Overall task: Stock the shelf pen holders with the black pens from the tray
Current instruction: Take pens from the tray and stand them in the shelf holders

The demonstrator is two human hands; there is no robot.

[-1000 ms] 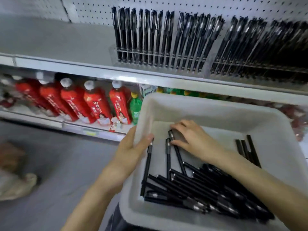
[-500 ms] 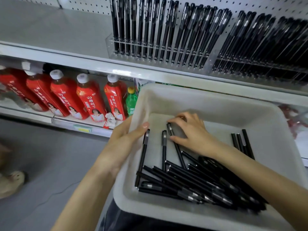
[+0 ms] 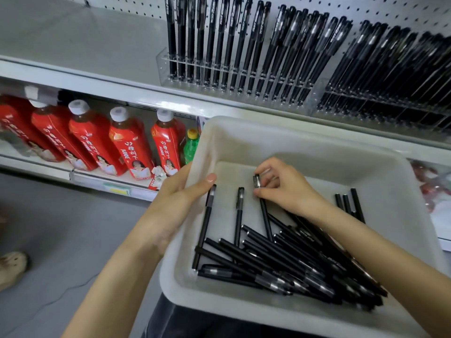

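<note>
Black pen [image 3: 265, 217], one only, is pinched at its cap end by the curled fingers [image 3: 268, 193] of the right hand [image 3: 288, 191], probably to draw it out singly, since its lower barrel runs in among the loose pens [image 3: 292, 262] crossed in the near right corner of the tray [image 3: 305, 140]. The left hand [image 3: 180, 198] grips the tray's left rim, thumb hooked inside, seemingly to steady it just below the shelf [image 3: 97, 45]. Above, clear pen holders [image 3: 234, 76] stand nearly full, their pens upright in rows, so new ones would drop in from above.
</note>
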